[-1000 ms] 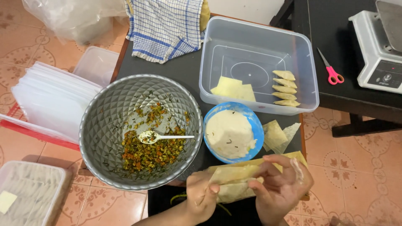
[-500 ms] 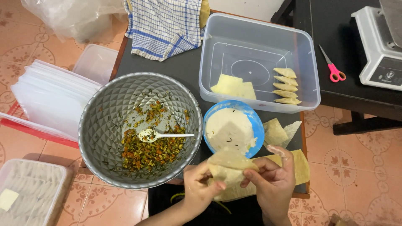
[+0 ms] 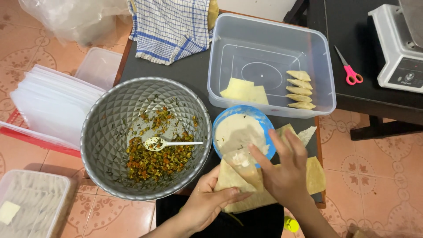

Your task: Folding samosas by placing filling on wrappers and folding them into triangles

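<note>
Five folded pastries (image 3: 299, 90) lie in the clear tub (image 3: 326, 66) at 1 o'clock; left hand (image 3: 207, 202) grips a half-folded wrapper (image 3: 233, 178) at 6 o'clock, right hand (image 3: 284, 169) open, pasting it; filling (image 3: 154, 161) remains

The left hand (image 3: 207, 205) pinches a folded pastry sheet (image 3: 235, 178) by its lower edge. The right hand (image 3: 284, 172) rests on the sheet's right side, fingers (image 3: 260, 155) reaching over the blue paste bowl (image 3: 242, 132) just above. A metal bowl (image 3: 145, 136) of filling sits to the left.
</note>
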